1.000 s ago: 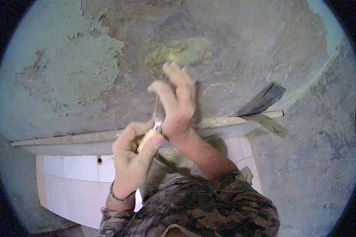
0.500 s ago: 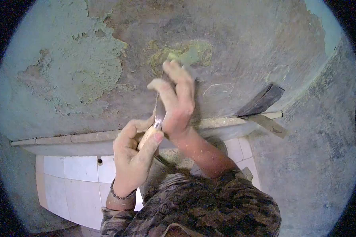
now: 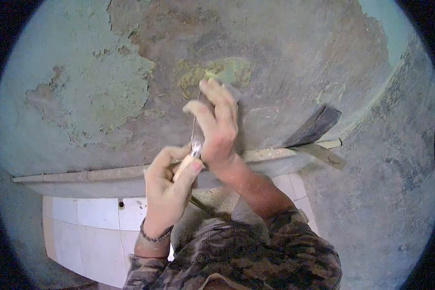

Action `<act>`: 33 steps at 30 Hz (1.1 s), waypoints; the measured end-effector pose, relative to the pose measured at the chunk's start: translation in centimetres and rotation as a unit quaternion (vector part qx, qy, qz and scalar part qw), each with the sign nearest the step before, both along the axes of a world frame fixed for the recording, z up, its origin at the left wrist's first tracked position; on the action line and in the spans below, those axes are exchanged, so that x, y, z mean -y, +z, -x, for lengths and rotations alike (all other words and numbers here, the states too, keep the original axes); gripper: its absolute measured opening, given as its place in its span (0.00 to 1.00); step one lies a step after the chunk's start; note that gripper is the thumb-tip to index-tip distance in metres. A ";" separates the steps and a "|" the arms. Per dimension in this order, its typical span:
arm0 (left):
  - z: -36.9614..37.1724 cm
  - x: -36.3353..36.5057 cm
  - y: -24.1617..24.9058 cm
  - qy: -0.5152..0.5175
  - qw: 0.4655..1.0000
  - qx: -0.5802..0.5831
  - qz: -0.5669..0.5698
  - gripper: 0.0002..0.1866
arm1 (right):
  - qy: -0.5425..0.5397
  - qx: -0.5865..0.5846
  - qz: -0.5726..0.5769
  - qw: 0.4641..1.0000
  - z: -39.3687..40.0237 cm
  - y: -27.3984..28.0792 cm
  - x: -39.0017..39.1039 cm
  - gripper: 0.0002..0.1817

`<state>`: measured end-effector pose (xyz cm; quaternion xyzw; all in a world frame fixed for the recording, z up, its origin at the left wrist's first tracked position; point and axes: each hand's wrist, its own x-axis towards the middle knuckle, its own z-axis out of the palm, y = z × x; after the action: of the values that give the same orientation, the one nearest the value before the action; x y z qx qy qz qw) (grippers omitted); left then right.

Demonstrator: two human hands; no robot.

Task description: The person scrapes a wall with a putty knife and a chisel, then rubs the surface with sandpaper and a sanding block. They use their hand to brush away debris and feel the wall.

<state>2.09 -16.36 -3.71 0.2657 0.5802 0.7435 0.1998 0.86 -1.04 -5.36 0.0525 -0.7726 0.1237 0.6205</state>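
Observation:
A putty knife with a pale wooden handle (image 3: 182, 167) and a thin metal blade (image 3: 196, 133) points up the wall. My left hand (image 3: 165, 186) is wrapped round the handle, its thumb lying along the near side. Over the blade lies my right hand (image 3: 221, 128), fingers apart and bent against the metal, covering most of it. The fingertips reach the blade's far end, just below a yellow-green patch of old paint (image 3: 237, 70) on the wall (image 3: 285, 53). The contact between the blade's edge and the wall is hidden by the fingers. Pale dust coats both hands.
Peeling greenish paint (image 3: 101, 92) covers the wall's left part. A pipe (image 3: 101, 174) runs along a ledge below. At right, a dark strip (image 3: 316, 126) and a brownish flat piece (image 3: 326, 155) rest by the pipe's end. White tiles (image 3: 99, 212) lie lower left.
The view has shifted slightly, so the paint patch appears a little lower and to the left. Both hands keep nearly the same hold on the putty knife.

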 end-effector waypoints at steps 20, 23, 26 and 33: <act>-0.4 0.7 -1.6 0.029 0.999 -0.025 -0.016 0.14 | 0.001 -0.019 -0.006 1.000 0.9 -0.7 0.0 0.09; 0.0 0.2 -1.3 0.034 0.999 -0.002 -0.022 0.12 | 0.011 -0.007 -0.022 1.000 1.1 0.1 0.1 0.08; -0.2 0.0 -0.1 0.022 0.999 -0.004 -0.023 0.11 | 0.022 -0.007 -0.017 1.000 0.5 1.9 0.1 0.09; -1.1 -0.3 0.5 -0.013 1.000 -0.006 0.010 0.15 | 0.035 -0.010 -0.024 0.999 -0.5 2.2 -1.2 0.09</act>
<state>3.19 -16.11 -3.20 0.2761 0.5856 0.7330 0.2089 1.38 0.14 -3.16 0.0961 -0.7667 0.1261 0.6221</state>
